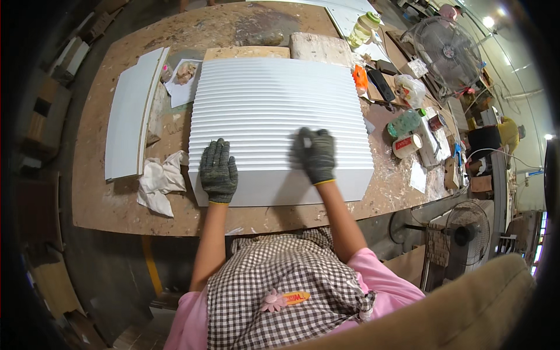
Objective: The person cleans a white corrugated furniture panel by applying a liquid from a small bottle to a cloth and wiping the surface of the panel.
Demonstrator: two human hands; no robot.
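A white grooved panel lies in front of me, its ridges running from side to side and a smooth grey strip along its near edge. My left hand, in a dark grey-green knitted glove, rests flat near the panel's left near corner with the fingers stretched out. Gloved the same way, my right hand is over the ridges right of the middle, its fingers curled in. Motion blurs its fingertips, and whatever they may hold cannot be made out.
The panel lies on a stained wooden workbench. White boards and a crumpled white cloth are on the left. To the right sit a green bottle, a white tub, and a dark phone-like object. A large fan stands beyond.
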